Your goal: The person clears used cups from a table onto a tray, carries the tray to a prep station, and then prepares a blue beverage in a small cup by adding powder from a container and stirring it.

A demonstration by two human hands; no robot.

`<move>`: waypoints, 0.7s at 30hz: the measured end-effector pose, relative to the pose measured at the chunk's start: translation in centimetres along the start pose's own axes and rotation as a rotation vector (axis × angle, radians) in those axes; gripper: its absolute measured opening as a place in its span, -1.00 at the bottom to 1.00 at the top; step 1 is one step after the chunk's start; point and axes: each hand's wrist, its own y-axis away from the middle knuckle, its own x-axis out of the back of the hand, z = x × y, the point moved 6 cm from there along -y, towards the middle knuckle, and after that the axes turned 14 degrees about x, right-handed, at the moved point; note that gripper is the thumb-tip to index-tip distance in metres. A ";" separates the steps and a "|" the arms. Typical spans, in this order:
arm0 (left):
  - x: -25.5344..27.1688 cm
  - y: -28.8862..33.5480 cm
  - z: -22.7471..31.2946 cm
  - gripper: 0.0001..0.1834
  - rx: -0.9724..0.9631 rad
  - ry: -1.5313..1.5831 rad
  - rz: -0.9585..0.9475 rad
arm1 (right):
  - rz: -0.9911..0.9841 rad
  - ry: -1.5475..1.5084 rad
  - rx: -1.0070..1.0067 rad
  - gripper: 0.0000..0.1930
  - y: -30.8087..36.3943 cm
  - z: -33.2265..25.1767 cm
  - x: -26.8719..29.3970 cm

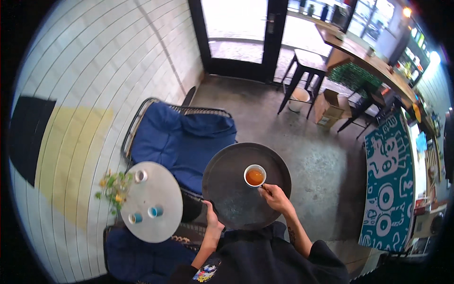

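A round dark serving tray [236, 208] is held level in front of me. My left hand [213, 218] grips its near left rim, partly hidden under the edge. On the tray, right of its middle, is a white cup [255, 175] of amber-brown liquid, perhaps tea or coffee. My right hand [276, 198] has its fingers closed on the cup's handle. Whether the cup rests on the tray or hangs just above it, I cannot tell.
To my left stands a small round pale table [161, 189] with a potted plant [114, 187], a white cup [141, 176] and two blue-toned cups [155, 211]. A blue-cushioned chair [179, 137] lies behind the tray. Rightward are a stool [307, 61], a cardboard box [328, 108] and a teal-patterned counter [388, 189].
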 end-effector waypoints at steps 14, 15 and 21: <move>-23.7 -18.4 -6.1 -0.02 0.152 -0.148 -0.190 | 0.417 0.056 0.114 -0.85 -5.0 8.8 24.5; -25.4 -19.3 -5.9 -0.03 0.129 -0.173 -0.171 | 0.425 0.041 0.109 -0.84 -6.1 9.5 25.8; -32.3 -26.2 -6.4 -0.07 0.167 -0.171 -0.179 | 0.595 -0.224 0.077 -0.78 -10.5 12.5 31.5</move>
